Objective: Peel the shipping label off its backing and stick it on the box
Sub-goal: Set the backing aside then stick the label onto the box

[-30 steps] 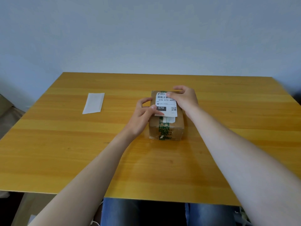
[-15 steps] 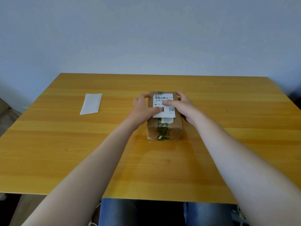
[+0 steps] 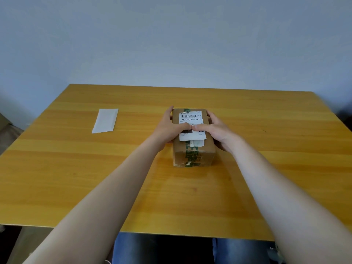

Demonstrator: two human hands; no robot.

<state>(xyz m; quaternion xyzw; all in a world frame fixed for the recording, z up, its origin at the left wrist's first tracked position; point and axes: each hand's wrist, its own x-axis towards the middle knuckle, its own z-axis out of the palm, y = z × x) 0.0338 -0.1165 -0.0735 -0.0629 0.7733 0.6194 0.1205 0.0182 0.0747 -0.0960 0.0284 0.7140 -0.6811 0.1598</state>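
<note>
Head cam, L→R.

Table [image 3: 57,149]: wood-grain top, yellow-orange, smooth, rectangular.

Far L: 1 backing sheet [image 3: 105,121]. White, thin, oblong, lying flat on the table, well apart from the box. Nothing printed on it that I can read.

Your left hand [image 3: 167,128]: fingers stretched out straight along the box's L side wall, tips near the far top corner. Thumb laid flat across the label, pressing down. No curl in the fingers.

Centre: 1 box [image 3: 193,149]. Brown corrugated cardboard, rectangular, long axis running away from you, flaps closed. 1 strip of green-printed tape [image 3: 191,156] runs down the top seam and over the near face; looks scuffed at the bottom edge.

1 shipping label [image 3: 191,121]: white paper rectangle w/ barcode, "070-070-A80", small QR mark. It sits on the box's top face, far half, slightly skewed. Near edge overlaps a smaller white patch [image 3: 197,143], poss. older sticker; too blurred to say.

Your right hand [image 3: 215,130]: mirrors the L. Fingers extended along the R side wall, thumb flat on the label. The 2 thumb tips meet at label mid-line.

Below table edge: blue denim [image 3: 133,248].
</note>
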